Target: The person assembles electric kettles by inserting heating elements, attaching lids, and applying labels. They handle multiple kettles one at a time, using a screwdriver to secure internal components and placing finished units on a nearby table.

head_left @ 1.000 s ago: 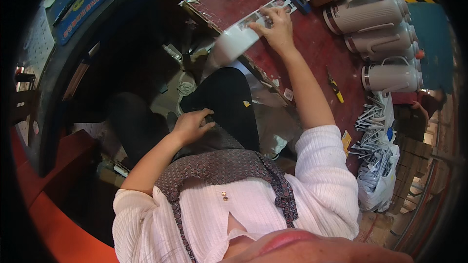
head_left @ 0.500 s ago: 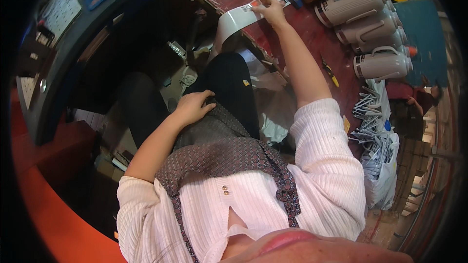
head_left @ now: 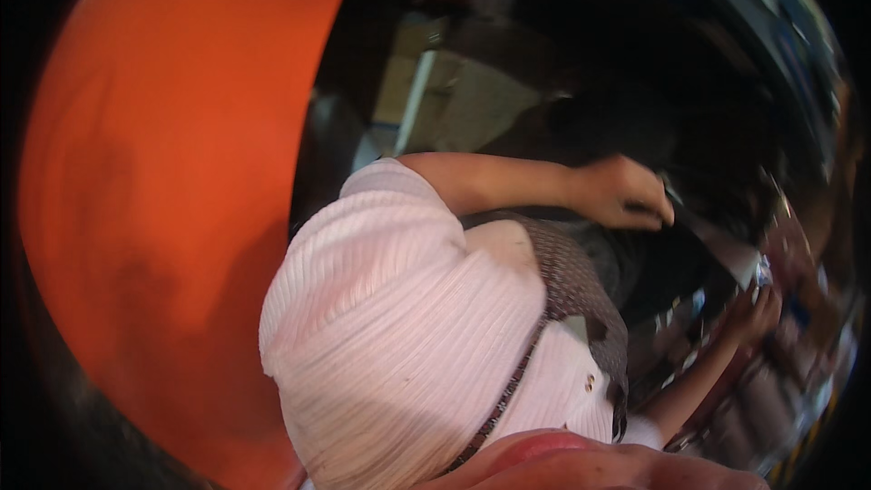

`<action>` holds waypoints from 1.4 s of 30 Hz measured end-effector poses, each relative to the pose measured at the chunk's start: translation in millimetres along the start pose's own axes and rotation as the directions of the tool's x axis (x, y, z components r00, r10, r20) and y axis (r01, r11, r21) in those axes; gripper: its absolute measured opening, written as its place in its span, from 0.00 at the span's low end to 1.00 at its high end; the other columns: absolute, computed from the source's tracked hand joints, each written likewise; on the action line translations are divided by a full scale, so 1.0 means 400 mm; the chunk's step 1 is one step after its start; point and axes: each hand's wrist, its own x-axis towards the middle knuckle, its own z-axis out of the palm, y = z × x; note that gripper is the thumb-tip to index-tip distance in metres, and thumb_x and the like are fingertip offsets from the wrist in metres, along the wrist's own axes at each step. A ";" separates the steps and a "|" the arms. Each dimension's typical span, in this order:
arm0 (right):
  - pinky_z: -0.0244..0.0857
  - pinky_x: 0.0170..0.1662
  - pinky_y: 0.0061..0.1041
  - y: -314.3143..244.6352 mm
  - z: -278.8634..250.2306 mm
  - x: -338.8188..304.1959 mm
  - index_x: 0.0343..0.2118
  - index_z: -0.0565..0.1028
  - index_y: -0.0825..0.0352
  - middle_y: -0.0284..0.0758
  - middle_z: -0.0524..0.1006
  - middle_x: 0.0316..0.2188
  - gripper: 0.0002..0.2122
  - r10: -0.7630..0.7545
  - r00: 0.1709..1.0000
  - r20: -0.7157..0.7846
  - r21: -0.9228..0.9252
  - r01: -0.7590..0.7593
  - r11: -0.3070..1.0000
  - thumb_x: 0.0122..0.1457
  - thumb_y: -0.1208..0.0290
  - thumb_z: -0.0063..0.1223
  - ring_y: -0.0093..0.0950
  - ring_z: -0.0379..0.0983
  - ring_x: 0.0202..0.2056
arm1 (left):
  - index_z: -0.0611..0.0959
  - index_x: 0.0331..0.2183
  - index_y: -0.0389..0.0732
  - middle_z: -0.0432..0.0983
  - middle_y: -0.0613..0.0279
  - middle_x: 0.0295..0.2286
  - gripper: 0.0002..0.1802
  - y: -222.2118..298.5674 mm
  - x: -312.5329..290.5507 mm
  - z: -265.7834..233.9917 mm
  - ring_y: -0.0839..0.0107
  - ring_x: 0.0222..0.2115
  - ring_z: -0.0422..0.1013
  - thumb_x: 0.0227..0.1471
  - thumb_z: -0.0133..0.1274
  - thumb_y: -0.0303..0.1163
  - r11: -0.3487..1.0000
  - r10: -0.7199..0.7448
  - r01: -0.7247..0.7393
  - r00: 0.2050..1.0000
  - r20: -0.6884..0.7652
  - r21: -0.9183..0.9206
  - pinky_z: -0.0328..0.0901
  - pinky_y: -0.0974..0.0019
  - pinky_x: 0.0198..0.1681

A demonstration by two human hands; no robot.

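Note:
My left hand [head_left: 624, 192] is in front of my lap, its fingers curled closed. From those fingers a pale label strip [head_left: 729, 252] stretches toward the right, looking taut though smeared by motion. Farther right, my right hand [head_left: 758, 313] is at the strip's other end, with its fingers together on it. The fine detail of both grips is blurred. Under the left forearm, the patterned apron [head_left: 581, 277] covers part of my lap.
A large orange surface [head_left: 172, 218] fills the left side. Cardboard [head_left: 476, 104] and a pale upright bar [head_left: 415, 102] stand beyond my left arm. The dark red table [head_left: 787, 240] and grey ribbed jugs [head_left: 758, 417] are blurred at the right edge.
The view has swung far to the left. My left hand has risen from my lap and closed on the strip, which now stretches between both hands.

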 end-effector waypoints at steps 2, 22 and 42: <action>0.71 0.47 0.38 -0.143 -0.141 0.040 0.37 0.80 0.65 0.40 0.79 0.37 0.07 -0.069 0.985 -0.161 0.178 0.098 0.979 0.57 0.72 0.64 0.40 0.77 0.39 | 0.85 0.39 0.45 0.81 0.63 0.34 0.09 -0.041 -0.144 -0.146 0.73 0.34 0.77 0.53 0.59 0.29 0.914 -0.391 0.405 0.861 -0.325 -0.026 0.71 0.68 0.39; 0.72 0.43 0.30 -0.385 -0.145 -0.028 0.35 0.80 0.67 0.38 0.80 0.34 0.09 0.381 0.881 0.282 0.330 -0.462 0.823 0.51 0.84 0.63 0.34 0.77 0.38 | 0.76 0.53 0.33 0.77 0.43 0.45 0.35 -0.401 -1.203 -0.939 0.49 0.45 0.74 0.49 0.62 0.45 -0.501 -0.580 0.792 -0.009 -0.814 0.348 0.68 0.55 0.52; 0.68 0.47 0.24 -0.445 -0.128 -0.025 0.43 0.78 0.67 0.34 0.77 0.45 0.11 0.595 0.655 0.465 0.807 -0.590 0.018 0.56 0.76 0.61 0.23 0.75 0.43 | 0.82 0.30 0.34 0.80 0.58 0.38 0.11 -0.110 -0.292 -0.607 0.66 0.36 0.77 0.41 0.67 0.23 0.780 -0.391 0.441 0.897 -0.205 0.444 0.70 0.66 0.38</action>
